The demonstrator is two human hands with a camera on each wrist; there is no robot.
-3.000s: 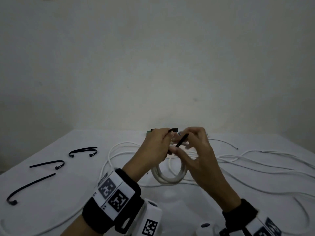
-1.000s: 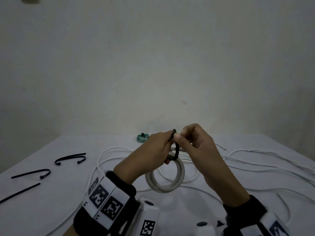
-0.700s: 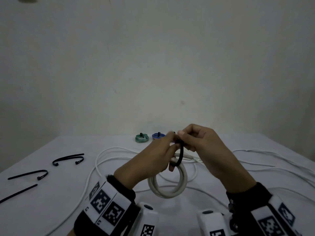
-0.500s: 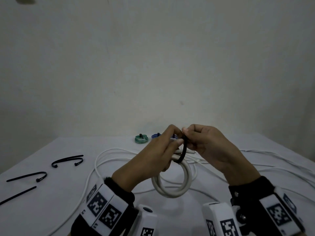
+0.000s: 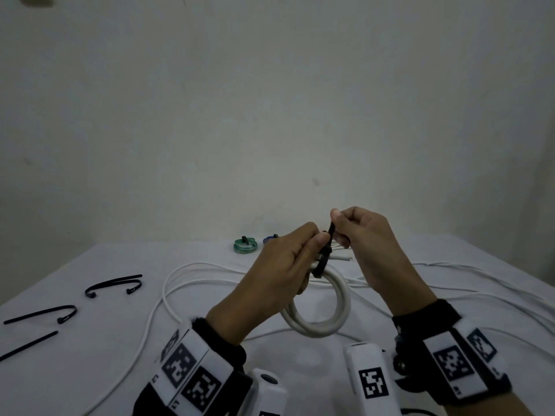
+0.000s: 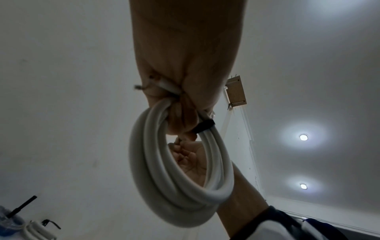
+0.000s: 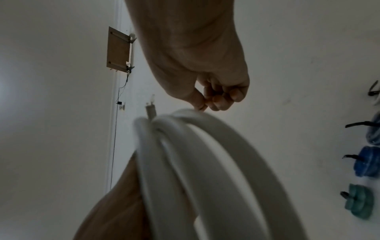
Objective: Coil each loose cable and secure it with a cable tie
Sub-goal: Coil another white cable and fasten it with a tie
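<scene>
A white cable coil (image 5: pixel 326 322) hangs above the table in the head view. My left hand (image 5: pixel 295 259) grips its top, fingers curled round the strands. A black cable tie (image 5: pixel 322 259) is looped round the coil there; the band (image 6: pixel 203 127) shows in the left wrist view beside my left hand (image 6: pixel 180 116). My right hand (image 5: pixel 345 228) pinches the tie's free end above the coil. In the right wrist view the coil (image 7: pixel 205 162) fills the foreground under my curled right hand (image 7: pixel 218 99), and the tie is hidden.
Several loose black cable ties (image 5: pixel 115 285) lie on the white table (image 5: pixel 90 340) at the left. Loose white cables (image 5: pixel 468 295) spread across the middle and right. Tied green (image 5: pixel 244 245) and blue (image 5: pixel 270 238) coils sit by the back wall.
My right hand has drawn the tie's free end upward and the loop has tightened round the coil. The left hand keeps its grip on the coil's top.
</scene>
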